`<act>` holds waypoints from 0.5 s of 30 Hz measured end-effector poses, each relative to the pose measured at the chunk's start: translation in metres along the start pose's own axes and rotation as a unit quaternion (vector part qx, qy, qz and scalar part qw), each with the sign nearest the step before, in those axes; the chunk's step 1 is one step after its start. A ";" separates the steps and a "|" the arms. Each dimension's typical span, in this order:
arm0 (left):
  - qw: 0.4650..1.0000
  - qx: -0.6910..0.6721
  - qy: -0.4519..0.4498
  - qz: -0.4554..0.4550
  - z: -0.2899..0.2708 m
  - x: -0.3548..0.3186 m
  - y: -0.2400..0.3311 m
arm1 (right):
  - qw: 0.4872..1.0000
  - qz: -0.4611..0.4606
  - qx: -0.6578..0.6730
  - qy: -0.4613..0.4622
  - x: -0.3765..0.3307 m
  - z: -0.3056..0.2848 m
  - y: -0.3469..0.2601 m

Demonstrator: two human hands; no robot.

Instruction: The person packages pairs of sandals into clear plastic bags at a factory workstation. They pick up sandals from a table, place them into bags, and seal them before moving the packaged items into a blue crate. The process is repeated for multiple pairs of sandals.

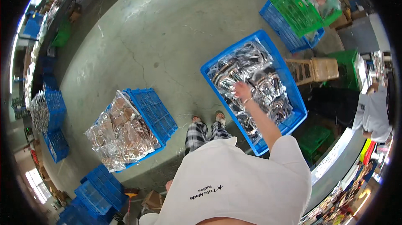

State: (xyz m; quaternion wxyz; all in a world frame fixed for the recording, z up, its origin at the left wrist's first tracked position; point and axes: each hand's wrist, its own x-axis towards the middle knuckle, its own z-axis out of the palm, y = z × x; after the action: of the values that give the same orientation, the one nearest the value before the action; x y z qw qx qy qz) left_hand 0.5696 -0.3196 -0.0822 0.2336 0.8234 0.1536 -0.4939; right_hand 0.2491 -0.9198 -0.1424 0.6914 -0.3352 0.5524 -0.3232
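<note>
My right hand (242, 91) reaches down into a large blue crate (300, 101) and touches clear plastic bags (268, 83) that hold dark, curved items. Its fingers are small and smeared, so I cannot make out a grip. The bags fill the crate in shiny heaps; the exact kind of the items inside is unclear. Only a bit of my left hand (168, 185) shows beside my white shirt, its fingers hidden.
To the left, a blue crate (151, 114) carries a heap of bagged brown items (123, 133). Stacked blue crates (100, 189) stand at the lower left. A green basket (299, 7) sits on another blue crate (278, 30) at the far right. Another person (372, 114) is at the right edge.
</note>
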 end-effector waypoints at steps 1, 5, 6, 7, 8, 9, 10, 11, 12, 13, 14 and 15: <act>1.000 -0.005 -0.005 -0.002 0.012 -0.003 0.008 | 0.997 0.057 0.012 -0.053 -0.013 0.029 -0.009; 0.999 -0.039 -0.003 -0.005 0.051 0.008 0.059 | 0.979 0.125 -0.038 -0.159 -0.025 0.140 -0.043; 0.999 -0.045 0.001 -0.005 0.058 0.019 0.077 | 0.980 0.081 -0.047 -0.177 -0.017 0.172 -0.068; 0.999 -0.050 0.004 -0.009 0.065 0.032 0.096 | 0.978 0.034 -0.054 -0.197 -0.010 0.209 -0.111; 0.998 -0.055 0.009 -0.013 0.070 0.045 0.118 | 0.973 -0.037 -0.038 -0.226 -0.001 0.250 -0.164; 0.998 -0.059 0.015 -0.019 0.073 0.061 0.141 | 0.962 -0.106 -0.017 -0.253 -0.001 0.289 -0.217; 0.998 -0.059 0.021 -0.022 0.073 0.076 0.166 | 0.915 -0.258 -0.001 -0.310 -0.005 0.327 -0.278; 0.997 -0.058 0.034 -0.027 0.070 0.089 0.190 | 0.847 -0.395 0.026 -0.355 -0.012 0.363 -0.335; 0.998 -0.048 0.040 -0.021 0.063 0.102 0.221 | 0.795 -0.486 0.064 -0.357 -0.022 0.389 -0.381; 0.999 -0.027 0.043 -0.009 0.059 0.116 0.255 | 0.809 -0.466 0.158 -0.324 -0.040 0.408 -0.418; 0.998 -0.005 0.052 0.021 0.045 0.139 0.298 | 0.628 -0.620 0.151 -0.445 -0.019 0.439 -0.468; 0.996 0.006 0.075 0.055 0.036 0.157 0.333 | 0.604 -0.641 0.143 -0.452 -0.021 0.470 -0.495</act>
State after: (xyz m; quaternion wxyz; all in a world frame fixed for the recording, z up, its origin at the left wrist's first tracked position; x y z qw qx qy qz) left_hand 0.7770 -0.6157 -0.1580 0.2436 0.8665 0.1224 -0.4182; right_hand 0.6683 -1.1328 0.3533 0.5074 -0.6038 -0.2398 -0.5660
